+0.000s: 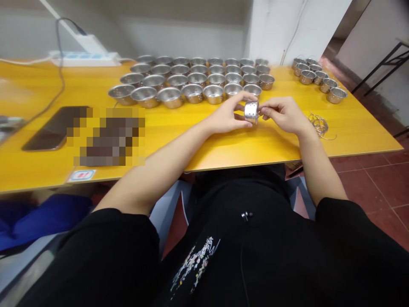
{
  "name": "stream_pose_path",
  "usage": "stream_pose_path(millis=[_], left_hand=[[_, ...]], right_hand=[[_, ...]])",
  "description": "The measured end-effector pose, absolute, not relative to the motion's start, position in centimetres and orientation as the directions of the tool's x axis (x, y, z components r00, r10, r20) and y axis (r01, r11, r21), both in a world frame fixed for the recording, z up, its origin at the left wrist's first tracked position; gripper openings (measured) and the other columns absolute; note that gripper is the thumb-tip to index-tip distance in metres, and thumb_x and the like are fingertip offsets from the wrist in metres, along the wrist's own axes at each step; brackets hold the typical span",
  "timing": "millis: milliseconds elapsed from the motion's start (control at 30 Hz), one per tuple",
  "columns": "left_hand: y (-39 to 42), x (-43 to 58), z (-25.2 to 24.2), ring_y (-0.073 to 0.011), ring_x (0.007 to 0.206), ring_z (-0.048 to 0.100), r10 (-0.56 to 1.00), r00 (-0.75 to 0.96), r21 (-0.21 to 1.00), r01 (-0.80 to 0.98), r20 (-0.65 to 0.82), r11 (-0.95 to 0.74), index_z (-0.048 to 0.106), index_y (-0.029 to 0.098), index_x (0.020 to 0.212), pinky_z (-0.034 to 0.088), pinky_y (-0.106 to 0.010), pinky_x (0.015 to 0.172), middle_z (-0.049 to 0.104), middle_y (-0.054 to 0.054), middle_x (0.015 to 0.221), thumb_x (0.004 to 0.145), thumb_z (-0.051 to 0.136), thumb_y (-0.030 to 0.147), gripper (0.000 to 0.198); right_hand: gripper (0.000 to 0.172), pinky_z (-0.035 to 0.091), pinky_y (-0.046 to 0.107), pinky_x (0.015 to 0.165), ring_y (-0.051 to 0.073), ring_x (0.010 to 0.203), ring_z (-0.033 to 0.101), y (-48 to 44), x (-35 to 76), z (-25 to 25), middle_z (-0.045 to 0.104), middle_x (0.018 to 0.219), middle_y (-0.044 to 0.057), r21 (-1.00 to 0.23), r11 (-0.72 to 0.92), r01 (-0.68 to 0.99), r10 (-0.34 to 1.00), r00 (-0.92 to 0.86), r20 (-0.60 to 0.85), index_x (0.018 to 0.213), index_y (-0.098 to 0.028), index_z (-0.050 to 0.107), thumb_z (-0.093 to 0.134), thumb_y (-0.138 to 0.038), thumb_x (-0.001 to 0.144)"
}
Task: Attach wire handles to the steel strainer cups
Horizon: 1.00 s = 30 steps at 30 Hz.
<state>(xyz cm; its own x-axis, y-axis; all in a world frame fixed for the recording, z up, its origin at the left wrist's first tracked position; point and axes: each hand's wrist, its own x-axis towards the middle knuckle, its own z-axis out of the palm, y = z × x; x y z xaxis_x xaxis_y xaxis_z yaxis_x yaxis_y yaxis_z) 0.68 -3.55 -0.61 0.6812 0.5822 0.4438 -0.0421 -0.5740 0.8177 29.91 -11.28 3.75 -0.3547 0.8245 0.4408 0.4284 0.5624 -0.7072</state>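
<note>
Perforated cups (pixel 197 79) are lined up at upper centre. By the curled left hand (pixel 225 115), right of centre, a metal cup (pixel 251 111) is grasped sideways; at its edge the right hand (pixel 285 114) is bunched, its hold unclear. More cups (pixel 308 77) are grouped at upper right, with wire (pixel 321 126) below.

I can see both forearms bare, angled inward so the hands nearly meet in front of the body. The left arm (pixel 179 149) slants long across; its left hand (pixel 228 114) makes a C, fingers (pixel 245 96) arched above, thumb (pixel 243 124) beneath. The right arm (pixel 319 166) stands steeper, the right hand (pixel 284 113) turned inward, thumb and forefinger pinched.
</note>
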Motion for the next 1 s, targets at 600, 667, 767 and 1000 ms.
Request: stream_pose_path(millis=[600, 667, 767, 1000], left_hand=[[-3.6, 0.7, -0.6, -0.0434, 0.145, 0.081, 0.583, 0.674, 0.802, -0.023, 0.453, -0.597, 0.073, 0.034, 0.163, 0.080, -0.052, 0.105, 0.064, -0.018, 0.182, 0.076, 0.115, 0.075, 0.105], [-3.6, 0.7, -0.6, -0.0448, 0.146, 0.080, 0.584, 0.675, 0.802, -0.018, 0.450, -0.597, 0.074, 0.034, 0.164, 0.080, -0.056, 0.107, 0.064, -0.018, 0.181, 0.074, 0.116, 0.075, 0.107], [-3.5, 0.8, -0.7, -0.0479, 0.147, 0.080, 0.584, 0.676, 0.804, -0.022, 0.450, -0.594, 0.075, 0.035, 0.166, 0.080, -0.061, 0.109, 0.064, -0.017, 0.180, 0.072, 0.117, 0.077, 0.111], [-2.2, 0.9, -1.3, -0.0504, 0.162, 0.075, 0.588, 0.628, 0.791, -0.072, 0.509, -0.608, 0.072, 0.036, 0.165, 0.080, -0.061, 0.113, 0.064, -0.019, 0.183, 0.075, 0.118, 0.085, 0.113]], right_hand=[[0.027, 0.076, 0.044, 0.091, 0.029, 0.090, 0.085, -11.2, 29.9, 3.7, 0.088, 0.102, 0.008, -0.705, 0.538, 0.462, 0.838, -0.382, 0.390, 0.113, -0.024, 0.098, 0.098, -0.051, 0.118], [0.023, 0.076, 0.047, 0.094, 0.030, 0.090, 0.084, -11.2, 30.0, 3.7, 0.086, 0.102, 0.009, -0.689, 0.559, 0.461, 0.824, -0.401, 0.400, 0.113, -0.024, 0.098, 0.095, -0.046, 0.119], [0.017, 0.076, 0.053, 0.103, 0.034, 0.099, 0.085, -11.3, 30.0, 3.9, 0.084, 0.111, 0.010, -0.664, 0.591, 0.458, 0.804, -0.402, 0.438, 0.112, -0.027, 0.098, 0.095, -0.042, 0.119], [0.020, 0.077, 0.059, 0.113, 0.040, 0.119, 0.084, -11.4, 29.2, 3.8, 0.083, 0.122, 0.013, -0.675, 0.582, 0.455, 0.812, -0.366, 0.454, 0.120, -0.028, 0.098, 0.103, -0.045, 0.114]])
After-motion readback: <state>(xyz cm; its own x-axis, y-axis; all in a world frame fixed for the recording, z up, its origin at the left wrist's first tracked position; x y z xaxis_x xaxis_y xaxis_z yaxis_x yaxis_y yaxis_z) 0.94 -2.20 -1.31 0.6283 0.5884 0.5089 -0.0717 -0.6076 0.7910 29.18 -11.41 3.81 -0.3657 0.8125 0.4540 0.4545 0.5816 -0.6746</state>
